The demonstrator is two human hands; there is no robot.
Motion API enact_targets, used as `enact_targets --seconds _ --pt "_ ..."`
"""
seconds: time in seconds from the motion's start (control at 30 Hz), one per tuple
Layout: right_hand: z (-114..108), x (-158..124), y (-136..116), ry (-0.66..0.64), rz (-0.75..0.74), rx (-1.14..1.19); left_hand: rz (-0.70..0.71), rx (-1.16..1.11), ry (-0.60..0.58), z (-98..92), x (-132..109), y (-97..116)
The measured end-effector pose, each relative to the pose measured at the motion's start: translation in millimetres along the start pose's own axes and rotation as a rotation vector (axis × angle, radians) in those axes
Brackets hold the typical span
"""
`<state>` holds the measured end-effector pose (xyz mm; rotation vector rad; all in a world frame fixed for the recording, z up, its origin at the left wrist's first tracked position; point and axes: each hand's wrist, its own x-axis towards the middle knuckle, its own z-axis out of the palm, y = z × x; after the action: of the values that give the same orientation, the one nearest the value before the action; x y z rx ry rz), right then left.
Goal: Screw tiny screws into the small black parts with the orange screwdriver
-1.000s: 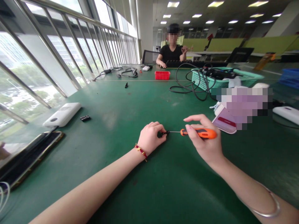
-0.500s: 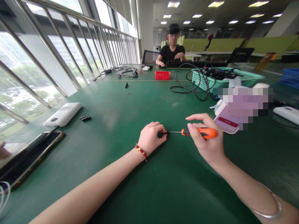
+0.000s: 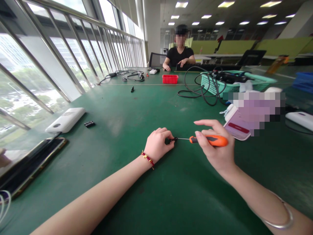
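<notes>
My left hand [image 3: 157,144] rests on the green table [image 3: 137,107], curled shut on a small black part [image 3: 168,141] that peeks out by the fingertips. My right hand [image 3: 215,150] grips an orange-handled screwdriver [image 3: 212,140] lying level, its index finger raised above the handle. The thin metal shaft points left and its tip meets the black part. A red bead bracelet circles my left wrist, a silver bangle my right forearm.
A white power bank [image 3: 66,119], a small black piece [image 3: 89,124] and a dark phone [image 3: 26,166] lie to the left. A teal basket [image 3: 227,85] with black cables, a red tray [image 3: 170,79] and white devices [image 3: 299,119] lie beyond. A person sits at the far end.
My hands and the screwdriver have barely moved; the right fingers shifted slightly on the handle. The person at the far end lowered a raised hand to the table.
</notes>
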<state>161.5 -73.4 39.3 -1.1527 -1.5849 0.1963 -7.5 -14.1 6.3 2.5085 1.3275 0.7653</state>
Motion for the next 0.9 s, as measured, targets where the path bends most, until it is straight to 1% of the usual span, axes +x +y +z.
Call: enact_targets --seconds 0.1,0.17,0.27,0.3,0.37,0.47,0.6,0.7,0.83,0.9 --pt "-0.2 -0.1 -0.6 -0.044 -0.015 0.001 0.003 -0.002 0.003 0.4 0.1 -0.2" --pt "1.3 0.9 0.9 -0.008 -0.075 0.034 0.001 0.003 0.004 0.4 0.0 0.0" --pt "4.6 2.7 4.1 0.08 -0.172 0.109 -0.006 0.007 -0.001 0.0 -0.2 0.4" --pt "5.4 2.9 4.8 0.097 -0.174 0.124 -0.007 0.008 -0.003 -0.1 -0.2 0.4" --pt "5.9 2.7 5.2 0.107 -0.13 0.128 -0.004 0.009 -0.004 -0.4 -0.2 0.4" --pt "3.9 0.6 3.1 0.068 -0.047 0.053 0.002 0.009 -0.005 -0.5 0.0 0.3" --pt "1.1 -1.8 0.2 0.013 -0.01 -0.044 0.003 0.007 -0.008 -0.3 0.4 0.3" --pt "2.6 -1.2 1.4 0.024 -0.037 -0.001 -0.003 0.007 -0.007 0.2 0.4 0.1" --pt "6.0 1.6 4.7 0.108 -0.166 0.08 -0.006 0.015 0.0 0.4 0.2 0.1" --pt "6.1 2.1 4.6 0.112 -0.143 0.077 -0.003 0.016 0.002 0.2 0.1 0.3"
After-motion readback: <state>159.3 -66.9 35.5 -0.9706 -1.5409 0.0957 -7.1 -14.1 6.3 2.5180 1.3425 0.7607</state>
